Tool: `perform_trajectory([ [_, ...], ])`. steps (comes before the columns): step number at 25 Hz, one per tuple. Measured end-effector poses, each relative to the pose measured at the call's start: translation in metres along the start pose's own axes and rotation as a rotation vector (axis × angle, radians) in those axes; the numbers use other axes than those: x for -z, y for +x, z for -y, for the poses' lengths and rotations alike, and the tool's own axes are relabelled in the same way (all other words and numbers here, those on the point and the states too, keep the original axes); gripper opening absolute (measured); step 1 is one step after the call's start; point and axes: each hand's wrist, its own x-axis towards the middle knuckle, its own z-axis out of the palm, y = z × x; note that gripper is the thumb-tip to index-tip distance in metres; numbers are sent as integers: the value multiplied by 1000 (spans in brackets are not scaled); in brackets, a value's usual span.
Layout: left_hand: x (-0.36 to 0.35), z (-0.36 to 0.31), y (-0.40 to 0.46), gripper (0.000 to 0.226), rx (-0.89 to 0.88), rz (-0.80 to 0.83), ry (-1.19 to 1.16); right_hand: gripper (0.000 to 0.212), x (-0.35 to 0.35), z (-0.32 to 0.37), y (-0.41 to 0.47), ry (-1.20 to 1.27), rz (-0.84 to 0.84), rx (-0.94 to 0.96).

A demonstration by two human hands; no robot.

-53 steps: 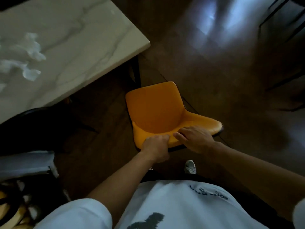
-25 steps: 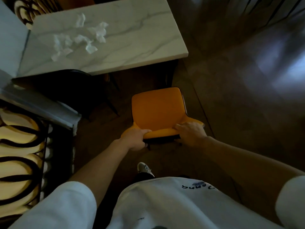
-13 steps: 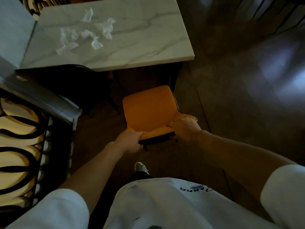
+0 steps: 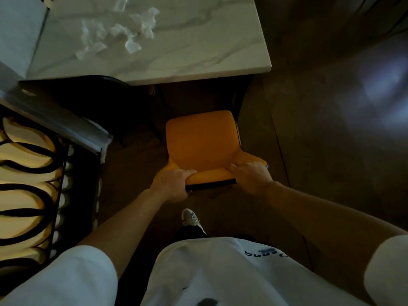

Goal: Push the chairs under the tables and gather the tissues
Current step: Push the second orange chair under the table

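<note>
Gripping the backrest top of the orange chair (image 4: 199,143), the left hand (image 4: 171,184) and right hand (image 4: 250,176) are curling over its two ends. Chair-pushing seems to be the step in hand: its seat is sitting just short of the marble bench (image 4: 198,51) beyond them. Crumpled tissues (image 4: 117,33) are lying farther off, up-left on the bench. Next, I'd judge, comes a straight shove forward.
</note>
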Motion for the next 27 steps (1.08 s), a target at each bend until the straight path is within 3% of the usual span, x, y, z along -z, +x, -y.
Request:
perform_trajectory([
  [8, 12, 5, 13, 68, -31, 37, 3, 49, 2, -10, 12, -4, -23, 53],
  [19, 40, 19, 46, 67, -18, 2, -33, 32, 25, -24, 51, 18, -21, 24],
  [27, 72, 36, 82, 65, -61, 7, -9, 33, 39, -41, 94, -3, -42, -1],
])
